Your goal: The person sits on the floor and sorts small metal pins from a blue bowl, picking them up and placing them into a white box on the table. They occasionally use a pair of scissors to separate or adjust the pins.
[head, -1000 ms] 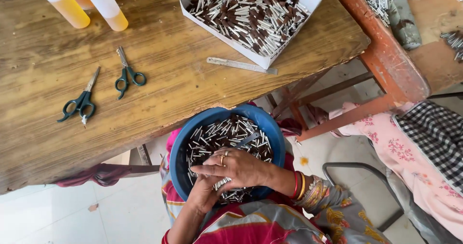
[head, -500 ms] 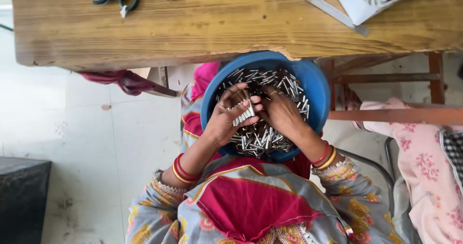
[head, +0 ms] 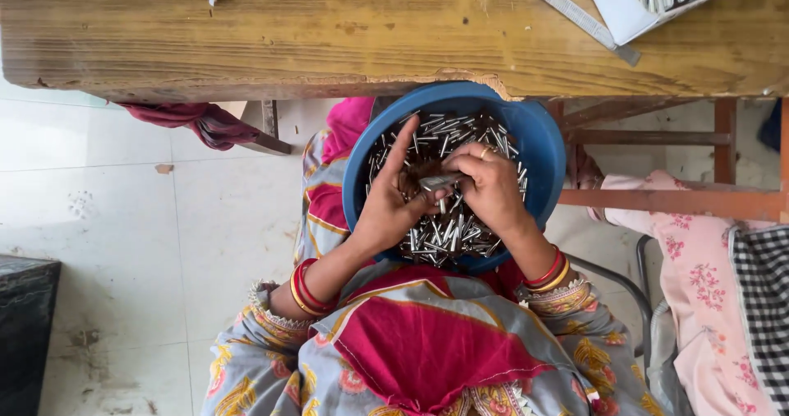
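- Head view: your left hand (head: pixel 386 210) & right hand (head: pixel 491 190) pinch a small bunch of metal sticks (head: pixel 437 182) over blue bowl (head: pixel 542 149) on lap.
- White box (head: pixel 618 9) top right on wooden table (head: pixel 329 30); table edge overhangs bowl rim.
- Open floor (head: pixel 123 219) to your left.

Shiny metal pins (head: pixel 444 235) fill a smooth plastic bowl (head: pixel 542 149) under a rough, worn wooden table (head: pixel 329 38).

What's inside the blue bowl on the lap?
The blue bowl holds a heap of small silvery metal tubes. The left hand and right hand cover its middle; the bottom is hidden.
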